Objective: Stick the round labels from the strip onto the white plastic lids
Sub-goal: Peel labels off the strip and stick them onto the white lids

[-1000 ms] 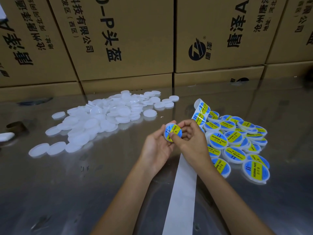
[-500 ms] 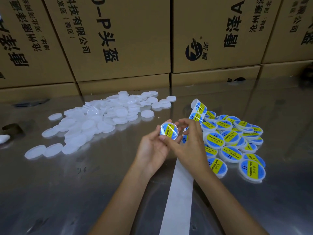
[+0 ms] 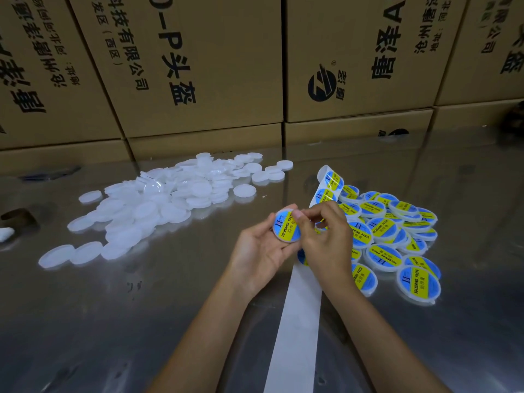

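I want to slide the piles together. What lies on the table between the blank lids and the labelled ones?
In the head view, mostly bare table separates the blank lids from the labelled lids; only the label strip edges the labelled pile.

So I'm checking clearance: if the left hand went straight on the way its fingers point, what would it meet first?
Probably the label strip curling up beyond the left hand, which holds a labelled lid; depth is unclear.

Bare forearms, seemingly no sleeves
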`<move>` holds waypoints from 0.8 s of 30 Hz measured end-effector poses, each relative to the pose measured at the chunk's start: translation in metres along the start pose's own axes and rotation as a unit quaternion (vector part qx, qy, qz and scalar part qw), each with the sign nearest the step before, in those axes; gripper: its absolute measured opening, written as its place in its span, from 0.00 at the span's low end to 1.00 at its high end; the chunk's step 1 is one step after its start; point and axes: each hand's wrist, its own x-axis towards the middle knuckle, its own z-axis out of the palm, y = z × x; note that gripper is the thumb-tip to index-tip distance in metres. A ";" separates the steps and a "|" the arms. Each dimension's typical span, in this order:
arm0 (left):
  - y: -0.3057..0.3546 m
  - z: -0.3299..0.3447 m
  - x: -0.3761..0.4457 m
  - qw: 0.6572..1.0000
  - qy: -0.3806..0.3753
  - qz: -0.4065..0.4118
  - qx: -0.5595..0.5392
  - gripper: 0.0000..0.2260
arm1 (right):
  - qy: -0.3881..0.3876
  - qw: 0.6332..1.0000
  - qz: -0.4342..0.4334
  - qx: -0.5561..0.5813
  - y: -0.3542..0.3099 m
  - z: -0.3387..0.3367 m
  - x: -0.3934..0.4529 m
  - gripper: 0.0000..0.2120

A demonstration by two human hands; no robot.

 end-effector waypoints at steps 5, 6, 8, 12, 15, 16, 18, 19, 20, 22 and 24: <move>0.000 -0.001 0.002 1.000 0.001 0.008 0.001 0.19 | -0.005 0.999 -0.011 -0.029 0.002 -0.001 -0.001 0.09; 0.000 -0.001 0.002 1.000 0.002 0.009 0.003 0.19 | -0.015 0.999 -0.013 -0.040 0.001 0.000 -0.002 0.11; 0.000 -0.001 0.002 1.000 -0.002 0.007 -0.004 0.22 | -0.035 0.997 -0.019 -0.069 -0.001 0.004 -0.005 0.19; 0.000 0.000 0.002 1.000 -0.015 -0.005 -0.003 0.25 | -0.021 0.996 -0.029 -0.085 -0.002 0.006 -0.005 0.22; -0.002 0.001 0.002 1.000 -0.017 -0.011 0.021 0.22 | 0.004 0.997 -0.038 -0.066 -0.001 0.003 -0.003 0.18; -0.003 0.001 0.002 0.999 -0.015 -0.016 0.023 0.21 | 0.015 0.997 -0.042 -0.066 -0.001 0.002 -0.002 0.18; -0.005 0.001 0.002 0.999 -0.016 -0.029 0.021 0.19 | 0.038 0.996 -0.047 -0.070 0.001 0.001 0.000 0.17; -0.006 0.001 0.002 0.999 -0.013 -0.030 0.021 0.19 | 0.046 0.995 -0.046 -0.071 0.002 0.000 0.001 0.16; -0.006 0.000 0.002 0.999 -0.009 -0.025 0.022 0.19 | 0.046 0.995 -0.044 -0.072 0.003 -0.001 0.001 0.15; -0.004 -0.002 0.004 1.000 -0.001 -0.007 0.015 0.20 | 0.023 0.996 -0.038 -0.074 0.005 -0.001 0.000 0.11; -0.001 -0.004 0.006 1.000 0.013 0.009 -0.001 0.20 | -0.028 0.996 -0.035 -0.071 0.003 0.000 -0.003 0.10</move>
